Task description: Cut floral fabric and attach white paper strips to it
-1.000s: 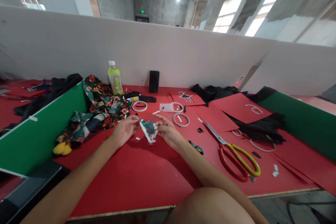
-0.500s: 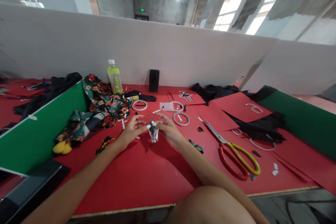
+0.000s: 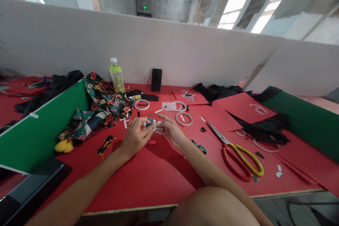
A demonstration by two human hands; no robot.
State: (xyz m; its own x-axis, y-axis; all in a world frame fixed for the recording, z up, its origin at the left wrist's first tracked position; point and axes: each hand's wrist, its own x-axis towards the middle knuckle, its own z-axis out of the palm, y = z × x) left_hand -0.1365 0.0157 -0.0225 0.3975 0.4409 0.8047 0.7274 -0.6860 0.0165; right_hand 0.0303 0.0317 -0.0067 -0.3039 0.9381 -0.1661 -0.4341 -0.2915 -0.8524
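Left of the scissors (image 3: pixel 224 141), the left hand (image 3: pixel 135 136) pinches a small fabric piece (image 3: pixel 150 120), apparently for steadiness; the right hand (image 3: pixel 173 132) extends fingers beside it, grip unclear.

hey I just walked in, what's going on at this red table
Someone is working with both bare hands at the red table. The left hand and right hand meet over a small piece of dark patterned material with white edges, mostly hidden by the fingers. Scissors with one red and one yellow handle lie to the right. Rolls of white tape and fabric scraps lie around, with floral cloth heaped to the left.
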